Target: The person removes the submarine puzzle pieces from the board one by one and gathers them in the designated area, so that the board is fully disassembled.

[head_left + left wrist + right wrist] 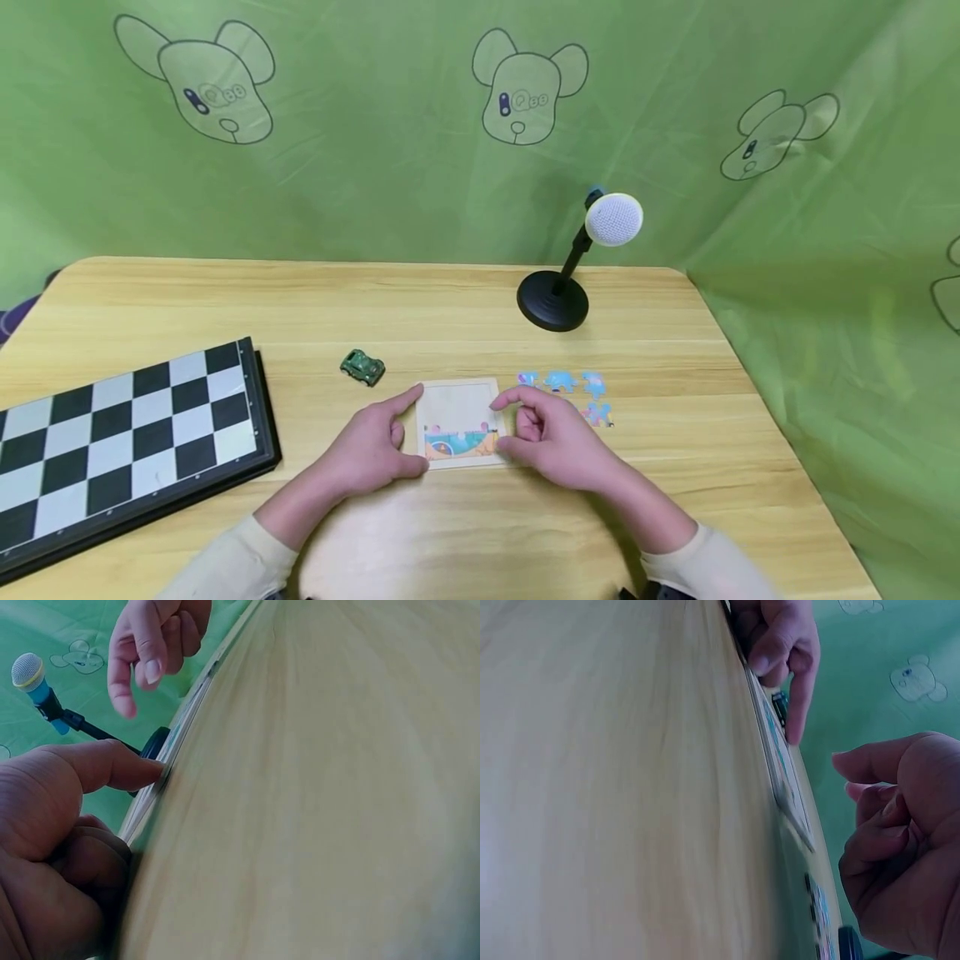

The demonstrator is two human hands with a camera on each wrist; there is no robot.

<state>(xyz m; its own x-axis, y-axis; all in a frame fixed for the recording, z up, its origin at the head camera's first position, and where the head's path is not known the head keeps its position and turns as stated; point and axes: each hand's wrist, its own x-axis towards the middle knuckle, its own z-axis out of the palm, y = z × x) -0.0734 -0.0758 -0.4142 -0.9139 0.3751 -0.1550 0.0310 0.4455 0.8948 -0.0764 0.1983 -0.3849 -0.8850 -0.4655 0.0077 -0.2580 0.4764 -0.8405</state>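
Observation:
A square jigsaw board (456, 404) with a pale frame lies at the middle of the table, its lower part filled with a sea picture and its upper part bare. My left hand (371, 446) holds its left edge, forefinger at the far corner and thumb at the near one. Over the right edge hovers my right hand (558, 437), thumb and forefinger apart with nothing between them, other fingers curled, as the right wrist view shows. Loose puzzle pieces (558, 381) in blue and pink lie beyond the right hand, which partly hides that group.
A black-and-white checkerboard (172, 425) takes up the left side. A small green toy car (363, 367) sits behind the puzzle board. At the back right a microphone (613, 220) stands on a round black base (552, 302). Green cloth (390, 167) hangs behind the table.

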